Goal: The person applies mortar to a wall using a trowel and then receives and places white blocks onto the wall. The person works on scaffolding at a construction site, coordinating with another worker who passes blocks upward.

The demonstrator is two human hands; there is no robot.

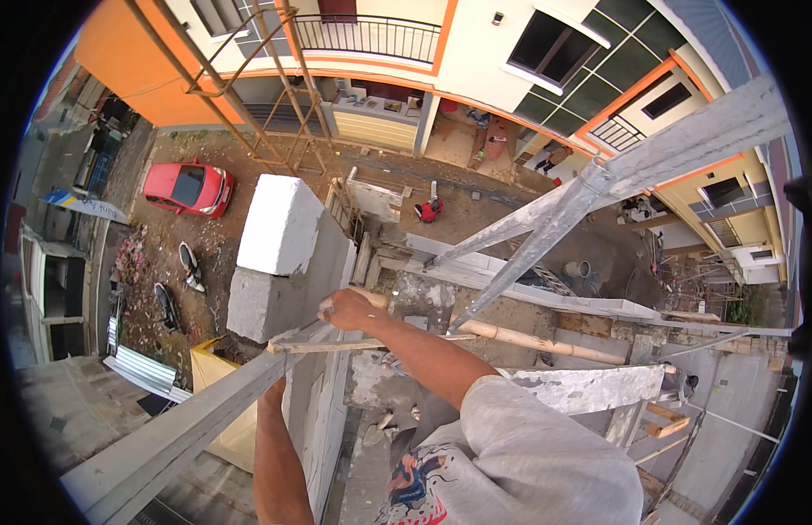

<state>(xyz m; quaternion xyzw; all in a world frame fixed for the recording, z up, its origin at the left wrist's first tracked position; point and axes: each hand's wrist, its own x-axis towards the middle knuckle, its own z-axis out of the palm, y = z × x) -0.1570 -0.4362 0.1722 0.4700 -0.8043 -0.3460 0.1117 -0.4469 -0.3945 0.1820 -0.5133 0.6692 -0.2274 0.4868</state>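
Observation:
My right hand (pixel 345 310) reaches forward with curled fingers beside a stacked column of light blocks, a white one (pixel 275 219) on a grey one (pixel 266 302); what it grips, if anything, I cannot make out. A narrow timber batten (pixel 393 341) lies just below this hand, across a long grey beam (pixel 170 424) that runs diagonally to the lower left. My left hand (pixel 271 392) is low beside the column, near the beam's underside, with its fingers hidden behind the beam.
I am high above a yard with a red car (pixel 187 188), motorbikes (pixel 190 267) and a crouching person (pixel 428 210). Bamboo scaffolding (pixel 257 131) rises ahead. Metal struts (pixel 537 241) angle across the right; a round pole (pixel 546 344) lies below them. Another person (pixel 554 157) is by the opposite building.

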